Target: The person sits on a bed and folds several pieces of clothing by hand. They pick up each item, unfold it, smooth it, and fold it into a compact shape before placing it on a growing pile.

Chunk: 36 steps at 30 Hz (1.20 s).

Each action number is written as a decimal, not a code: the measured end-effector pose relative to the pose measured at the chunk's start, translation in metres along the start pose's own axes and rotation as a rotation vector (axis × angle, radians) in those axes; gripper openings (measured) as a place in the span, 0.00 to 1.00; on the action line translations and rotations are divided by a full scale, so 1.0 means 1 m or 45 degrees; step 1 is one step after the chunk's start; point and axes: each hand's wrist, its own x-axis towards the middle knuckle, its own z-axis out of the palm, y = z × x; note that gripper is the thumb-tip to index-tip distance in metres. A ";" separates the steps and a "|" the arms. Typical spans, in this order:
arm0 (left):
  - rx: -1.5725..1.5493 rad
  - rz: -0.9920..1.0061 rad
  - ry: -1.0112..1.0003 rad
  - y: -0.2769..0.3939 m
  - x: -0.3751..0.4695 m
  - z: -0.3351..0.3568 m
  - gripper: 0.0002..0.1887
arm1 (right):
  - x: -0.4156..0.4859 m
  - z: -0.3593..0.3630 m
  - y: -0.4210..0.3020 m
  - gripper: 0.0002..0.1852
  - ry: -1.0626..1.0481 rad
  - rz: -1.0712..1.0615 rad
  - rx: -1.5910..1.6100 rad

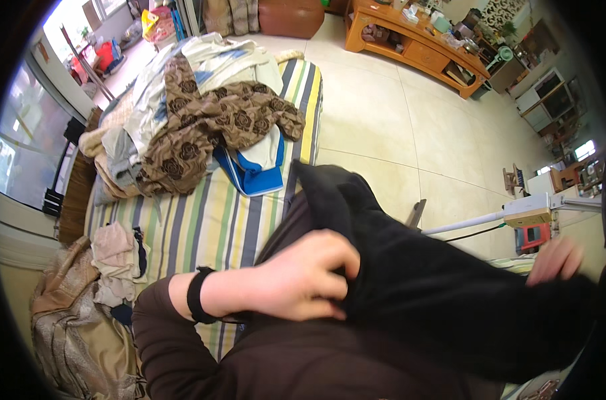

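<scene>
A black cloth garment lies spread across my lap and stretches toward the right. My left hand, with a black band at its wrist, has its fingers curled into the near left part of this cloth. At the garment's far right edge is my right hand, blurred, its fingers closed over the fabric and its lower part hidden behind it. Beyond my left hand, a blue and white garment rests on the striped bed sheet.
A brown rose-patterned cloth tops a heap with white bedding. Small folded clothes sit at the bed's left side, beside a shiny beige cloth. A white metal arm crosses at right. Farther off stands a wooden table.
</scene>
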 end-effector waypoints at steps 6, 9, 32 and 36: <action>-0.369 -0.454 0.004 -0.095 -0.012 -0.002 0.09 | -0.033 0.045 0.007 0.09 -0.034 0.032 0.214; -0.004 -0.714 -0.083 -0.154 0.018 0.029 0.30 | -0.023 0.056 -0.004 0.10 -0.173 0.101 0.195; -1.694 -1.142 -0.154 -0.132 -0.072 0.173 0.33 | -0.006 -0.060 0.399 0.24 1.231 1.160 0.206; -1.702 -1.249 0.036 -0.137 -0.060 0.150 0.31 | -0.020 -0.074 0.414 0.24 1.473 0.661 0.378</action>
